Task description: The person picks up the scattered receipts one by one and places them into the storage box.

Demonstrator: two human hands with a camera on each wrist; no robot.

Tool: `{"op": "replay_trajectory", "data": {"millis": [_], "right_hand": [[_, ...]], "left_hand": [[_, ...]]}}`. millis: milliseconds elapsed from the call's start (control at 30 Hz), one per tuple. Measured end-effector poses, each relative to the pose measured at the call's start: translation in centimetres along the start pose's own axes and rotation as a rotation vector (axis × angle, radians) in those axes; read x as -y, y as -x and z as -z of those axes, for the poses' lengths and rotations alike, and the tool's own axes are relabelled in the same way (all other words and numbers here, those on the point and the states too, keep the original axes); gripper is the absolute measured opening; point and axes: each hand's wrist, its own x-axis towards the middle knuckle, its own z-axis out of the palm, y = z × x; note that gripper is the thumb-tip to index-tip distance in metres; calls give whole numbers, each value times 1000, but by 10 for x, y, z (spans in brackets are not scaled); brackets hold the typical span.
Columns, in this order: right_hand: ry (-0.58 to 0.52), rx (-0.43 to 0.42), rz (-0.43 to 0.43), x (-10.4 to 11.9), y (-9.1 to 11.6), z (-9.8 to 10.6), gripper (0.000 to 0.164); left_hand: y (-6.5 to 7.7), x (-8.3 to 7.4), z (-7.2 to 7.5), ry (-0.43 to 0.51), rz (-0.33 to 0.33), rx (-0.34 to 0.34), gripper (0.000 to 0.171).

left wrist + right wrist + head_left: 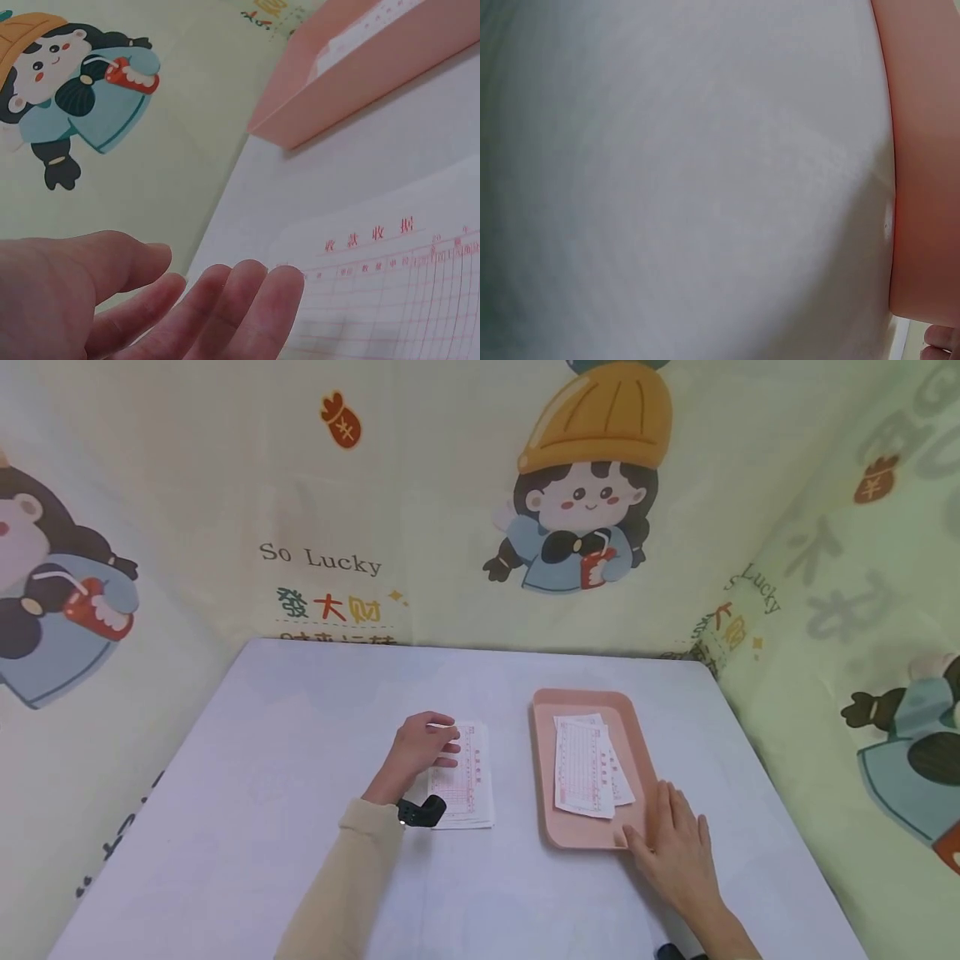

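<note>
A stack of white receipt slips (471,789) printed with red grids lies mid-table. Above its left side hovers my left hand (422,747), fingers loosely bent and nothing held. The left wrist view shows the same fingers (251,315) spread from the thumb, beside the top receipt (390,292). To the right stands a pink tray (577,833) with a few overlapping receipts (583,768) in it. My right hand (678,856) rests at the tray's near right corner, fingers straight along its side and thumb by the near edge. The tray wall (930,187) fills the right wrist view's right side.
The white table (300,718) meets a patterned cloth backdrop (435,527) at the back and sides. A black wrist strap (422,811) sits on the left wrist, over the stack's near left corner.
</note>
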Motion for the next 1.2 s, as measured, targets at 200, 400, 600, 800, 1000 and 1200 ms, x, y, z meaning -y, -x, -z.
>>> {"op": "replay_trajectory", "data": {"millis": [200, 400, 600, 800, 1000, 1200], "right_hand": [[1, 7, -5, 1, -1, -1, 94], [-1, 6, -5, 0, -2, -1, 94], [10, 1, 0, 0, -2, 0, 93], [2, -6, 8, -1, -3, 0, 93], [1, -15, 9, -2, -3, -1, 93], [10, -3, -1, -2, -2, -1, 93]], "left_hand": [[2, 6, 7, -15, 40, -30, 35], [1, 9, 14, -15, 47, -57, 36], [0, 13, 19, -18, 83, -57, 35], [-1, 18, 23, -24, 91, -73, 35], [-1, 22, 26, -78, 97, -90, 38], [0, 26, 27, -165, 154, -108, 37]]}}
